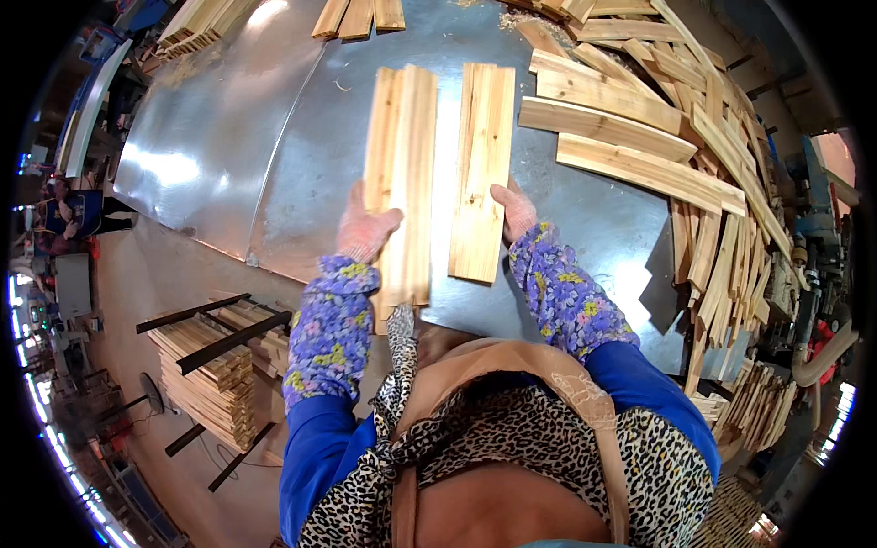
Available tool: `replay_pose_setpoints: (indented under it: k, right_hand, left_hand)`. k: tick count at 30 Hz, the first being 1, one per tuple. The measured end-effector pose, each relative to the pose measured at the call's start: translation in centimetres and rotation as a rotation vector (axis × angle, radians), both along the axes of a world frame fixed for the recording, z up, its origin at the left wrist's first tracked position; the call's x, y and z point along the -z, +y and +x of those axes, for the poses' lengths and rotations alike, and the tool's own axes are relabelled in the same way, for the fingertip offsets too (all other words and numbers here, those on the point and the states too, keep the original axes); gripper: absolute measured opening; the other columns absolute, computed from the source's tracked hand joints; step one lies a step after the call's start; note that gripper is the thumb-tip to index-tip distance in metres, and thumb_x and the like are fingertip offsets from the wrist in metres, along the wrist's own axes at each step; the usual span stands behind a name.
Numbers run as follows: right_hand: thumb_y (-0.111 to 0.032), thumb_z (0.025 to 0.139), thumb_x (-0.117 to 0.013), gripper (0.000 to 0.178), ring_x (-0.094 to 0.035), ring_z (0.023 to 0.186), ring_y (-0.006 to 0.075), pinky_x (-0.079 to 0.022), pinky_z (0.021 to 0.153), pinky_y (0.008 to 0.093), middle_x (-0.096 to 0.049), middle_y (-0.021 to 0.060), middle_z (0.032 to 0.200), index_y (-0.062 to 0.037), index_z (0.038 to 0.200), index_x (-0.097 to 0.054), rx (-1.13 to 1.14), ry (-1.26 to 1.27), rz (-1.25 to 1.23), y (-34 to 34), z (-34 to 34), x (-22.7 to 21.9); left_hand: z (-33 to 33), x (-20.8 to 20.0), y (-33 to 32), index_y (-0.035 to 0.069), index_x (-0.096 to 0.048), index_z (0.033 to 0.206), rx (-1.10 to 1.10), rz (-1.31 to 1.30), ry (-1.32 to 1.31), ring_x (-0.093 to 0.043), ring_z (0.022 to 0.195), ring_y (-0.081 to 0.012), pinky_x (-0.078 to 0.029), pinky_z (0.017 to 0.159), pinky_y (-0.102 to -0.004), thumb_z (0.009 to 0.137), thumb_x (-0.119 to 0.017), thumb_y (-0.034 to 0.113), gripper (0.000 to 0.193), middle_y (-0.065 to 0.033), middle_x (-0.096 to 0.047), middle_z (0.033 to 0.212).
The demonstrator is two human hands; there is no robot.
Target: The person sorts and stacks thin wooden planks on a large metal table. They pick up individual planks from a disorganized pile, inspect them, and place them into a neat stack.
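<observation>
Two long, pale wooden boards (417, 155) lie side by side at the left, slightly blurred, their near ends reaching the table edge by my body. My left hand (365, 228), in a light pinkish glove, grips them from the left side with the thumb on top. A narrow gap separates them from knotty wooden planks (480, 164) on the right. My right hand (517, 210), gloved too, holds these by their right edge, thumb over the face. The fingers of both hands are partly hidden. Everything is over a shiny metal table (320, 183).
A messy heap of boards (630, 100) covers the table's right side and hangs over its edge. Short planks (358, 18) and a stack of boards (201, 27) sit at the far side. Below left, a board stack (206, 374) rests on a dark metal frame (236, 342).
</observation>
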State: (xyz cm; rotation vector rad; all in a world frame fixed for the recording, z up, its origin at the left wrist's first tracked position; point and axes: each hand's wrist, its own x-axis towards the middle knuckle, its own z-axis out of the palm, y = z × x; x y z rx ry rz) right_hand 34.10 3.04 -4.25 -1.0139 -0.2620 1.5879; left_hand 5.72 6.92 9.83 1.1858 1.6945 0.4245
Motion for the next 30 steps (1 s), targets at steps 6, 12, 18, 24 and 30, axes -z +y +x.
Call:
replay_pose_setpoints:
  k: [6,12,18,24,30]
  right_hand:
    - [-0.026,0.098,-0.072,0.086,-0.076,0.108,0.0401,-0.057,0.111,0.0455,-0.072,0.0283,0.132,-0.0045,0.169,-0.028,-0.587,-1.209,-0.035,0.2,-7.8,-3.8]
    - [-0.045,0.095,-0.076,0.101,-0.067,0.128,0.0445,-0.054,0.113,0.0493,-0.065,0.0291,0.144,-0.0091,0.173,-0.023,-1.196,-1.064,0.002,-2.2,-16.8,-12.3]
    - [-0.041,0.090,-0.074,0.072,-0.064,0.133,0.0418,-0.049,0.117,0.0502,-0.068,0.0234,0.144,-0.0049,0.151,-0.060,-0.793,-1.547,0.314,-2.2,4.1,-2.6]
    - [-0.026,0.089,-0.077,0.091,-0.045,0.153,0.0442,-0.042,0.120,0.0602,-0.043,0.0206,0.169,-0.0187,0.169,-0.035,-0.756,-2.462,-0.574,-4.7,36.9,-6.4]
    - [-0.026,0.091,-0.073,0.086,-0.049,0.152,0.0401,-0.048,0.117,0.0532,-0.051,0.0180,0.165,-0.0241,0.168,-0.036,-0.841,-2.388,-0.551,1.1,43.2,-8.3]
  left_hand:
    - [-5.4,1.5,0.7,0.001,-0.025,0.171,0.171,-0.031,0.482,-0.065,0.132,-0.0493,-0.051,0.114,-0.0507,0.079,-0.079,0.040,0.113,-0.0382,-0.066,0.138]
    - [-4.5,5.4,-0.7,0.007,-0.027,0.172,0.065,0.045,0.572,-0.058,0.142,-0.0487,-0.052,0.113,-0.0494,0.085,-0.083,0.048,0.111,-0.0296,-0.055,0.157]
    - [-0.7,0.7,-1.4,0.013,-0.029,0.172,0.354,-0.132,0.830,-0.055,0.143,-0.0471,-0.054,0.114,-0.0571,0.085,-0.086,0.045,0.109,-0.0263,-0.039,0.166]
    - [-13.3,7.3,-2.0,0.014,-0.028,0.171,0.444,0.262,0.929,-0.054,0.141,-0.0507,-0.053,0.116,-0.0556,0.078,-0.088,0.031,0.112,-0.0281,-0.045,0.159]
    - [-11.7,5.0,-2.3,0.011,-0.040,0.165,0.444,0.248,1.116,-0.054,0.136,-0.0517,-0.051,0.111,-0.0575,0.076,-0.087,0.030,0.102,-0.0252,-0.049,0.155]
